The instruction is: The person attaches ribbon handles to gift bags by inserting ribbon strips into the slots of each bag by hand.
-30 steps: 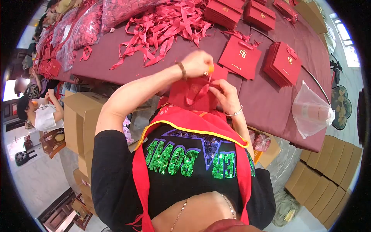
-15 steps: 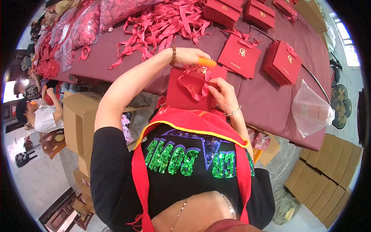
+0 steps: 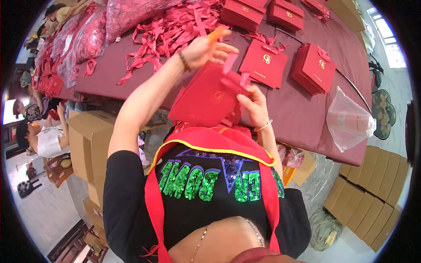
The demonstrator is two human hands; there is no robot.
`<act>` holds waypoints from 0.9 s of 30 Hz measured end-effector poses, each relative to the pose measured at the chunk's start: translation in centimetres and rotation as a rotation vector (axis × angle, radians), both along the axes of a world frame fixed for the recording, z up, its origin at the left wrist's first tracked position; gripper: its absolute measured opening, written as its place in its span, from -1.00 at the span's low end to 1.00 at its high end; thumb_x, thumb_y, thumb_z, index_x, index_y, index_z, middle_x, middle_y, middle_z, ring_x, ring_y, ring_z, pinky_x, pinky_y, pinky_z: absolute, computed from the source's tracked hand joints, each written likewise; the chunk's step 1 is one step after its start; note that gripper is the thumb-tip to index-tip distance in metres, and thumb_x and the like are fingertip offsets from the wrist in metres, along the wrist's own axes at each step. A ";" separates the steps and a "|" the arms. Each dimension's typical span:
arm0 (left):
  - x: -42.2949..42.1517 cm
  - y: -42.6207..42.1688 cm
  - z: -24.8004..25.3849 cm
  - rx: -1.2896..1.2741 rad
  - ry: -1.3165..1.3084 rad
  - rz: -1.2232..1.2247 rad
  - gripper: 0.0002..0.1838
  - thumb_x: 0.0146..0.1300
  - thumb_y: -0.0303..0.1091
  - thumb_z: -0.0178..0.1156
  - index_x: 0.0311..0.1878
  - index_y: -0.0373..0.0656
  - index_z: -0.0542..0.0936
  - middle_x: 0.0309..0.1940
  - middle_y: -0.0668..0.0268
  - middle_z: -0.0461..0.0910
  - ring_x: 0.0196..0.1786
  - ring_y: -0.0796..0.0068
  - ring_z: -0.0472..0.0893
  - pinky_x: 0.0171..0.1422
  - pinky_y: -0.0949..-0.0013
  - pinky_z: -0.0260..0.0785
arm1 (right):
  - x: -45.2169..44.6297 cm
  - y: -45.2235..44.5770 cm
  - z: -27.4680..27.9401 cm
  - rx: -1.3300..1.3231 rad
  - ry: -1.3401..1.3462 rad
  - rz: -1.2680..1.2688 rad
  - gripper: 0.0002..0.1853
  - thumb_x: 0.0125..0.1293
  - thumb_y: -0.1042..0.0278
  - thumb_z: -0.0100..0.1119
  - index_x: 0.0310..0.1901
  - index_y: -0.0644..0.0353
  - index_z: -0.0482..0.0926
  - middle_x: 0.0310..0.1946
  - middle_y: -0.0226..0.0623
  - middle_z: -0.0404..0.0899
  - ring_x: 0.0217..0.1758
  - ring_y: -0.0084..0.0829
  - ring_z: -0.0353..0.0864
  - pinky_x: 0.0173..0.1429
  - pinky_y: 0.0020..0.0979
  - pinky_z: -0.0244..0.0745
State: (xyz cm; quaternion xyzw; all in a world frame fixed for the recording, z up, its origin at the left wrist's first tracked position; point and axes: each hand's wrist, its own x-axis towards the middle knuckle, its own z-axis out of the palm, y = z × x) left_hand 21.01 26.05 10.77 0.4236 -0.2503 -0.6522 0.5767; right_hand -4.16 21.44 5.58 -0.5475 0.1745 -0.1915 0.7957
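A red paper gift bag (image 3: pixel 208 101) with a gold logo is held tilted at the table's front edge, above my lap. My right hand (image 3: pixel 255 106) pinches its upper right corner between thumb and fingers. From the bag's top a pink ribbon (image 3: pixel 230 63) stretches up to the fingers of my left hand (image 3: pixel 205 51), which are curled on it. An orange cover (image 3: pixel 219 33) sits on one finger of that hand, pointing away from the bag. Another ribbon loop (image 3: pixel 244 79) stands at the bag's top, close to my right fingertips.
Loose ribbons (image 3: pixel 175 37) are heaped at the back. Stacked red bags (image 3: pixel 312 69) and one flat bag (image 3: pixel 264 63) lie on the maroon-covered table (image 3: pixel 302 118). A clear plastic bag (image 3: pixel 348 122) hangs over the right edge. Cartons (image 3: pixel 368 193) stand right; a person (image 3: pixel 47 139) sits left.
My left hand has lifted up and away from the bag, drawing a ribbon with it. The bag has tilted and shifted left, while my right hand still grips its corner.
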 end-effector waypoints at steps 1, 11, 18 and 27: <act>-1.3 0.7 -0.2 0.085 0.084 0.064 -0.40 0.37 0.16 -0.13 0.30 -0.03 0.24 0.04 0.05 0.52 -0.16 0.45 0.60 -0.12 0.43 0.45 | 0.3 -0.3 -0.2 0.179 -0.187 -0.058 -0.79 0.17 0.59 0.23 -0.17 0.10 0.55 -0.08 -0.39 0.54 -0.12 -0.46 0.57 0.01 -0.46 0.44; -6.2 5.1 -4.0 0.001 0.112 0.023 -0.42 0.32 -0.17 0.10 0.31 -0.09 0.14 -0.15 0.24 0.47 -0.19 0.46 0.51 -0.09 0.38 0.43 | 1.6 -3.4 -0.5 0.150 -0.088 -0.394 -0.72 0.23 0.47 0.19 -0.02 0.12 0.43 0.07 -0.35 0.38 0.06 -0.47 0.42 0.04 -0.38 0.42; -6.9 6.0 -6.0 0.115 -1.092 0.455 -0.36 0.35 -0.20 0.04 0.40 -0.02 0.02 0.06 0.06 0.42 0.11 0.13 0.47 0.15 0.13 0.33 | 0.4 -2.9 -2.3 -0.344 0.191 -0.264 -0.41 0.09 0.48 0.31 0.17 0.12 0.29 -0.09 -0.34 0.47 0.03 -0.46 0.44 0.00 -0.36 0.46; 3.6 -1.9 -7.5 0.322 -1.888 0.219 -0.58 0.23 -0.39 -0.08 0.18 0.12 0.42 -0.21 0.14 0.53 -0.14 0.08 0.58 -0.09 0.07 0.41 | 1.1 -1.2 -1.1 -1.243 0.458 -0.266 -0.60 -0.02 0.39 0.34 -0.08 0.14 0.50 -0.12 -0.26 0.49 -0.02 -0.16 0.43 0.08 -0.20 0.33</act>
